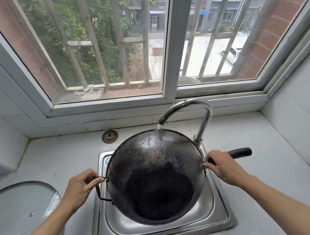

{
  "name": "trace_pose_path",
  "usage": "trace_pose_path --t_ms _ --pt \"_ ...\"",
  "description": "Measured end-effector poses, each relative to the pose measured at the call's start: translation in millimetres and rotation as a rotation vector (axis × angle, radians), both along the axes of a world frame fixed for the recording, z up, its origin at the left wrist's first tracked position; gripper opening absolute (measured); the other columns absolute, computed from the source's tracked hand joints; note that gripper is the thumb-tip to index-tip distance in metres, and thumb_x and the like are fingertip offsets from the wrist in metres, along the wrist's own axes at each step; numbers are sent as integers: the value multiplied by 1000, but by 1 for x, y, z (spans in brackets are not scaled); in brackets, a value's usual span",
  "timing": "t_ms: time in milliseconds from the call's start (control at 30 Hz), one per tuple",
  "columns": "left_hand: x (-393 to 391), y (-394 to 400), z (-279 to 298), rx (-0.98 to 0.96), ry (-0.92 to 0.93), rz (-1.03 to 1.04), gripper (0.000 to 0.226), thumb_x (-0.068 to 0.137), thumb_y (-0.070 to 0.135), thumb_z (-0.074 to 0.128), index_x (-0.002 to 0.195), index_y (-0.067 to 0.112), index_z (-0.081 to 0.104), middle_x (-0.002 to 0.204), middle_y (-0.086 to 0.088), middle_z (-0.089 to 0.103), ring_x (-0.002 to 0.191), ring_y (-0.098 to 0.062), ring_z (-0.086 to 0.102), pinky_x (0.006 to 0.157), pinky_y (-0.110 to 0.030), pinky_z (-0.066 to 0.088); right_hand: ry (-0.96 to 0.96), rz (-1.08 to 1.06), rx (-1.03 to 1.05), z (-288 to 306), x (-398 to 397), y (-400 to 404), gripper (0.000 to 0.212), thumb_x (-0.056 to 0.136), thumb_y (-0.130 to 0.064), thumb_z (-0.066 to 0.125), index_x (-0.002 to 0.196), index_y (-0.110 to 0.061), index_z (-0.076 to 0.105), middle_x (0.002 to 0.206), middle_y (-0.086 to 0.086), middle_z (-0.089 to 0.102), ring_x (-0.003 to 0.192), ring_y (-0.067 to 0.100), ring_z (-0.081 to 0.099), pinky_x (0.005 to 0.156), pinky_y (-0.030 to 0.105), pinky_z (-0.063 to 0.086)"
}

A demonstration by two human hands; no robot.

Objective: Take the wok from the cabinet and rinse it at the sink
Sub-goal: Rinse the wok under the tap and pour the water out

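Note:
A black round wok (153, 171) hangs tilted over the steel sink (220, 214), its inside facing me. Water runs from the chrome tap (202, 111) onto the wok's far rim. My left hand (80, 186) is shut on the wire loop handle at the wok's left side. My right hand (223, 166) grips the base of the long black handle, whose end sticks out to the right past my fingers.
A glass lid (24, 205) lies on the counter at the lower left. A metal drain strainer (110, 136) sits on the counter behind the sink. A window with bars rises just behind the tap. White tiled walls close in on both sides.

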State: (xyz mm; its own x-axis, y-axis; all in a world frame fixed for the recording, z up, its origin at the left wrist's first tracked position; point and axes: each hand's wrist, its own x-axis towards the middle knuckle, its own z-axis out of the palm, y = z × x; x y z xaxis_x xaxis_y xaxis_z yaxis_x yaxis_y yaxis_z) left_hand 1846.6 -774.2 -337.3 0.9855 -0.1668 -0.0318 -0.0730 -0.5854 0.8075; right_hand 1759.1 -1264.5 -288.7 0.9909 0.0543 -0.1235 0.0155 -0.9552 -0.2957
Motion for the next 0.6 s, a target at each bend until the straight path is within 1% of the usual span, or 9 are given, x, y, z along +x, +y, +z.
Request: trace_pose_path --t_ms 133,267,467,600 --pt "5 -5 -3 12 2 23 22 74 40 76 76 20 68 57 1 54 52 -5 40 54 -27 35 22 -54 59 -1 7 1 9 92 -28 60 88 -21 56 85 -5 59 82 18 52 79 35 43" --pt "9 -9 -2 20 3 29 20 75 36 77 73 18 68 55 7 55 52 -5 42 51 -15 33 15 -56 74 -4 10 1 8 92 -26 60 88 -21 56 85 -5 59 83 18 52 79 34 42" --pt "14 -12 0 14 28 28 17 76 29 80 71 20 67 56 1 53 53 -7 41 52 -17 33 19 -68 72 -8 10 -1 8 92 -28 60 87 -23 57 84 -7 58 82 17 52 79 35 43" --pt "18 -16 -1 10 35 40 18 77 27 80 71 18 66 55 7 52 53 -6 40 52 -16 32 23 -79 75 -11 14 -2 7 92 -28 59 88 -21 58 85 -7 58 83 17 53 80 35 44"
